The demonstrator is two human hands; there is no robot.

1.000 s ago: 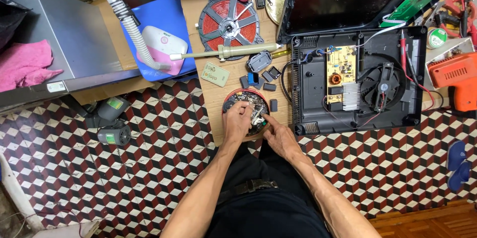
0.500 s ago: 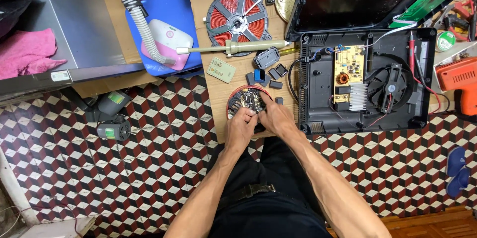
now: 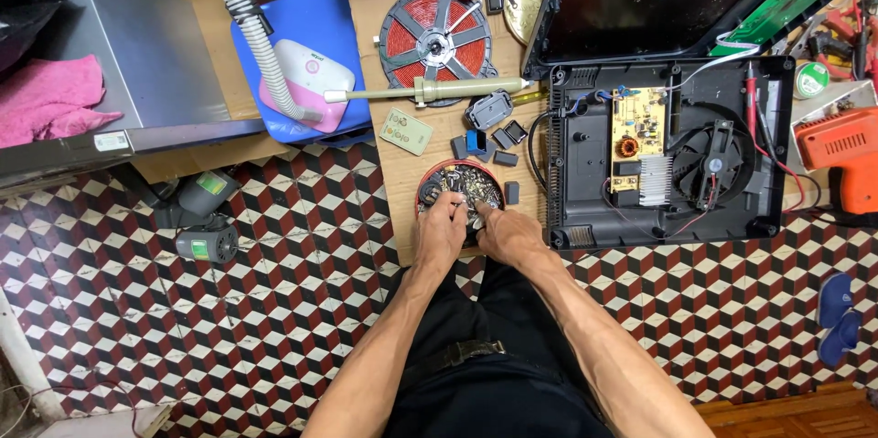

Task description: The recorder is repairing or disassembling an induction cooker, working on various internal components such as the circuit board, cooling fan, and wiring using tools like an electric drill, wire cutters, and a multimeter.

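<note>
Both hands work in a round tin of small metal parts [image 3: 460,189] on the cardboard beside the opened cooker base [image 3: 672,150]. Left hand [image 3: 441,232] and right hand [image 3: 508,235] have fingers curled, pinching into the parts; what they grip cannot be told. Picking is best done with fingertips only, keeping the tin level.

Bare forearms, no sleeves; black trousers with a black belt.
</note>
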